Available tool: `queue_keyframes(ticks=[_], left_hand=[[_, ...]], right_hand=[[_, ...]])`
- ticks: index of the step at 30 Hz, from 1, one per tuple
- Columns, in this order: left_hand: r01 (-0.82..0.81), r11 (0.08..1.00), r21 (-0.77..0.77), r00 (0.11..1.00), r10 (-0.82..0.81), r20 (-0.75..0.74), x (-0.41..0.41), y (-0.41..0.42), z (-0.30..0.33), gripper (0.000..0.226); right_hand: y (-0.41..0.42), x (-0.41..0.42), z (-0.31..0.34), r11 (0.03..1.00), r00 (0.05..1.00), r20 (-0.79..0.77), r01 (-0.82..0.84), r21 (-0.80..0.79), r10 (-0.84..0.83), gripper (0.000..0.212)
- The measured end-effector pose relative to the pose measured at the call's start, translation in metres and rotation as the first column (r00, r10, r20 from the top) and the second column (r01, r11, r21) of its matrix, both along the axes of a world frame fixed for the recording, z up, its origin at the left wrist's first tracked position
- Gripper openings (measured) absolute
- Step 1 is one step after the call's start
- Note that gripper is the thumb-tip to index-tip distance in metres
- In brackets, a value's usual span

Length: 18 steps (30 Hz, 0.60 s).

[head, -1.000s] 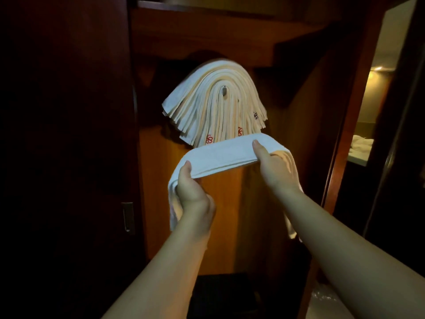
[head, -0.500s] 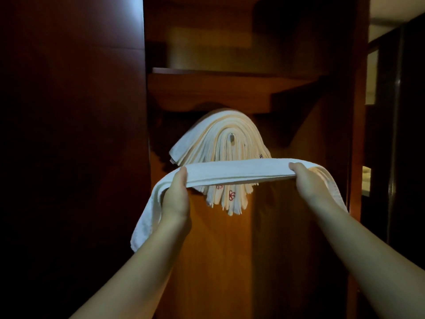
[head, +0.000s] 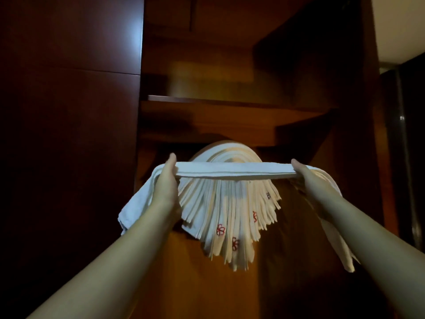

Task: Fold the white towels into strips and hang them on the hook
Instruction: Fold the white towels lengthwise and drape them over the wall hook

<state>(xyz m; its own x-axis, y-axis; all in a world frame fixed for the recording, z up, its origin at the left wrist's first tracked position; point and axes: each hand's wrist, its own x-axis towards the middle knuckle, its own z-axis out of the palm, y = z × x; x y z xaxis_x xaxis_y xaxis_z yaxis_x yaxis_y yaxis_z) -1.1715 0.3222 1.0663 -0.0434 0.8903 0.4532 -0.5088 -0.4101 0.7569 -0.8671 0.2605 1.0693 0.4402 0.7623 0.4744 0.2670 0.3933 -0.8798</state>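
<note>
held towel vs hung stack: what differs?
The held towel is one strip stretched level between the left hand and right hand; the hung stack is many strips draped in an arch, ends down. The stack shows red marks; the towel shows none. Both are pale folded strips.

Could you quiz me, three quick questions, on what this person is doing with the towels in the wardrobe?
1. True or false: both hands hold the strip.
2. Where is the strip relative to the hung towels? A) in front B) on the shelf C) on the floor
3. What colour are the flower marks on the hung towels?

Key: 1 true: left hand and right hand each grip an end. 2 A. 3 red.
</note>
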Motion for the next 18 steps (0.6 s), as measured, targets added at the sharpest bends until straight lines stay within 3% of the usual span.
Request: queue_keyframes(ticks=[2, 4, 5, 10, 13, 18], left_hand=[[-0.025, 0.999, 0.039, 0.998, 0.027, -0.062, 0.005, 0.022, 0.015, 0.06], [-0.006, 0.992, 0.126, 0.995, 0.019, -0.099, 0.008, 0.047, 0.026, 0.07], [0.008, 0.986, 0.167, 0.992, 0.013, -0.122, 0.011, 0.06, 0.033, 0.072], [-0.002, 0.986, 0.169, 0.983, 0.033, -0.181, 0.027, 0.119, 0.07, 0.069], [0.0, 0.981, 0.193, 0.98, 0.038, -0.195, 0.035, 0.148, 0.092, 0.076], [-0.034, 0.977, 0.21, 0.986, 0.066, -0.15, 0.049, 0.193, 0.123, 0.09]], right_hand=[[0.027, 0.008, 0.015, 0.993, 0.994, 0.009, -0.107, 0.042, 0.107, 0.071], [0.061, 0.019, 0.031, 0.979, 0.981, -0.057, -0.182, 0.087, 0.187, 0.118], [0.078, 0.024, 0.04, 0.972, 0.974, -0.069, -0.208, 0.113, 0.217, 0.13], [0.146, 0.048, 0.089, 0.952, 0.956, -0.022, -0.289, 0.104, 0.293, 0.106], [0.184, 0.052, 0.115, 0.929, 0.937, 0.01, -0.349, 0.122, 0.35, 0.14], [0.24, 0.065, 0.143, 0.923, 0.941, 0.087, -0.338, 0.186, 0.327, 0.144]])
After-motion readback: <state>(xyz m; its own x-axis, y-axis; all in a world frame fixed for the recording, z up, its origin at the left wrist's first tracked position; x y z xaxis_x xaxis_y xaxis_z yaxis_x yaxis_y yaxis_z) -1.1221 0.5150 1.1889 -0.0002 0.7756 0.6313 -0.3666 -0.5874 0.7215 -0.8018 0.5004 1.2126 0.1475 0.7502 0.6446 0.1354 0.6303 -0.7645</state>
